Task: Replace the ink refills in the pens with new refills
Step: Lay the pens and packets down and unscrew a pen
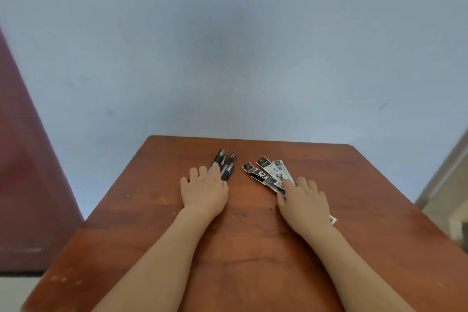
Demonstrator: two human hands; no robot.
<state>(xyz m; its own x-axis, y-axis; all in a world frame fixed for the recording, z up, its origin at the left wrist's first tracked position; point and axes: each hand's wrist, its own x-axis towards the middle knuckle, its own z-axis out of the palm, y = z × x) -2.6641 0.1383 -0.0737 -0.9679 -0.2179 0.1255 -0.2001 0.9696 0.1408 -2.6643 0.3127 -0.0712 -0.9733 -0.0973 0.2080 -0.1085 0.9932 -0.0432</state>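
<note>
— So, where does everything sit?

— Toward the far end of the reddish-brown wooden tabletop [253, 248]. The left hand [203, 190] rests flat on a bunch of slim black plastic pens [225, 162]. The right hand [304, 200] lies on a fan of long, narrow black-and-white printed refill packets [268, 172]. Neither grip is closed: the fingers look straight and press down, with nothing pinched.

— How will they handle?

— Light, I'd judge. The pens are stiff, round and smooth, so they are likely to roll; best taken one at a time around the mid-barrel. The packets look thin and slippery and would slide over one another, so pinch one by its printed end and draw it off the fan.

— Room enough?

— The far edge runs close behind the pens, with the pale blue wall [228, 58] beyond, so a nudge forward could send one off. The bare wood nearer the person, between the forearms, looks the safer place to work.
</note>
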